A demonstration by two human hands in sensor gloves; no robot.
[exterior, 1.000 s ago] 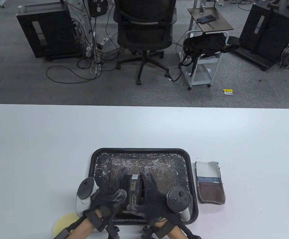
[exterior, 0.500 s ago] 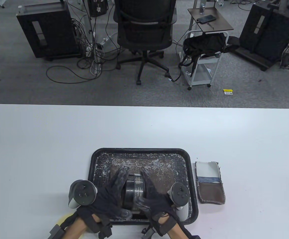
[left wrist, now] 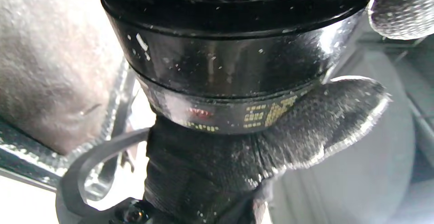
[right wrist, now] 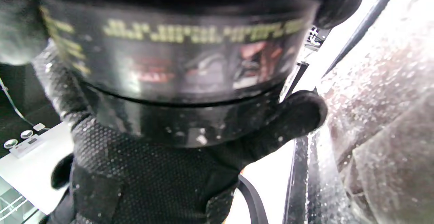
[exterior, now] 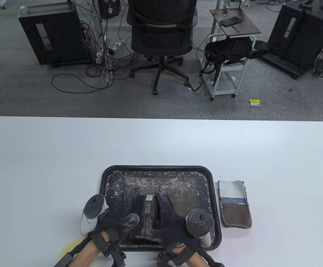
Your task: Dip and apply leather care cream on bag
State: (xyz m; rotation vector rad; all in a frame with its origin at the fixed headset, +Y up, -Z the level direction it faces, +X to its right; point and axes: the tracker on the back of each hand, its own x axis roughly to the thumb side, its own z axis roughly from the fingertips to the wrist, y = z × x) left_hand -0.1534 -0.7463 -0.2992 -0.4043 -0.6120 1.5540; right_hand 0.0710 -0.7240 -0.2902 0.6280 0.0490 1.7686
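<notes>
Jar (exterior: 148, 212) of cream on its side over tray (exterior: 161, 169), left hand (exterior: 119, 219) and right hand (exterior: 169, 222) both gripping it, fingers curled around.

Bright, even overhead light, sharp table view; blurred, glare-streaked close wrist views.

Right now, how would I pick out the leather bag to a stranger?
Start at the black tray near the white table's front edge. The bag lies flat just right of it, a small pouch, the only thing with brown, blue and white panels.
</notes>
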